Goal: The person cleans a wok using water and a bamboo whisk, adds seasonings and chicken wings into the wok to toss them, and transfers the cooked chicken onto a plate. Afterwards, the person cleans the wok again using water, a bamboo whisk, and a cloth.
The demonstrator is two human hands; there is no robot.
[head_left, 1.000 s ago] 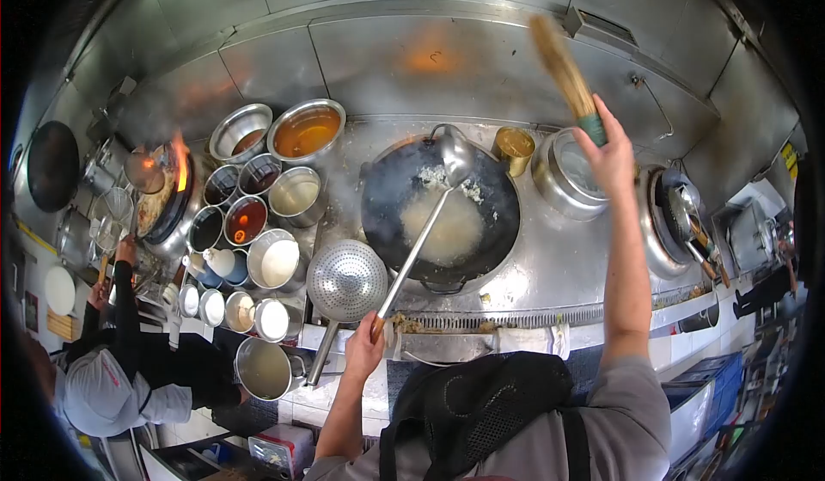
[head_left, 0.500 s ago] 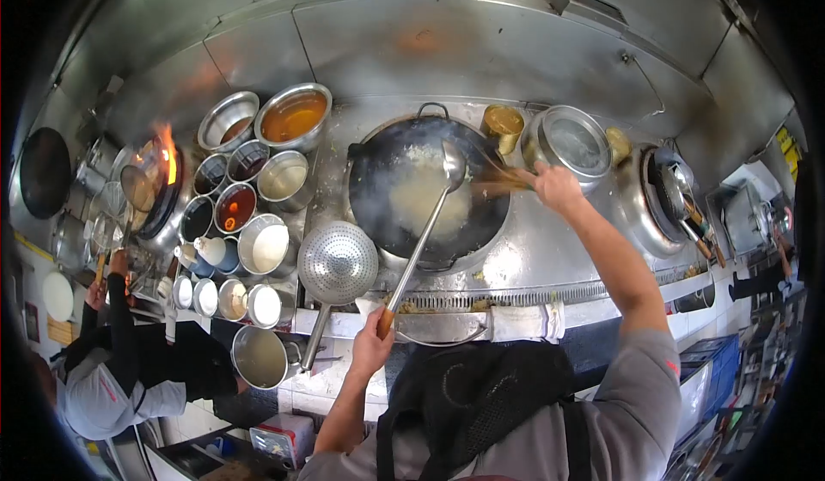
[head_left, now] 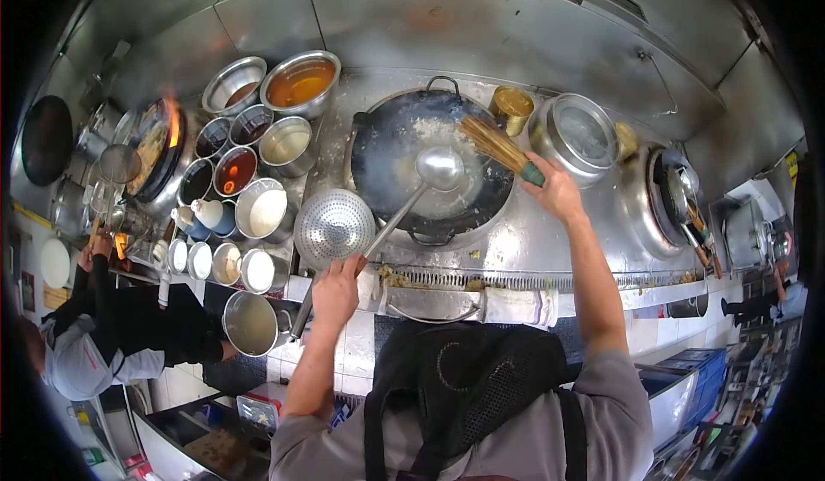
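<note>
My left hand (head_left: 336,290) is closed around the wooden handle of a long metal ladle (head_left: 440,169), whose bowl is over the middle of the black wok (head_left: 378,210). Cloudy liquid and pale bits lie in the wok, with some steam above. My right hand (head_left: 553,187) grips the green-wrapped end of a bamboo brush (head_left: 494,144); its bristles point up and left over the wok's right side. A perforated strainer (head_left: 334,228) rests left of the wok, its handle passing beneath my left hand.
Left of the wok stand metal bowls (head_left: 299,83) and several sauce containers (head_left: 235,171). A yellowish can (head_left: 513,106) and a steel pot (head_left: 583,134) are at the back right. A co-worker (head_left: 90,352) works at a flaming wok (head_left: 155,150) on the far left.
The brush came down from above the back right to the wok, and my right hand with it. The ladle's bowl moved lower in the wok, and my left hand shifted left and up.
</note>
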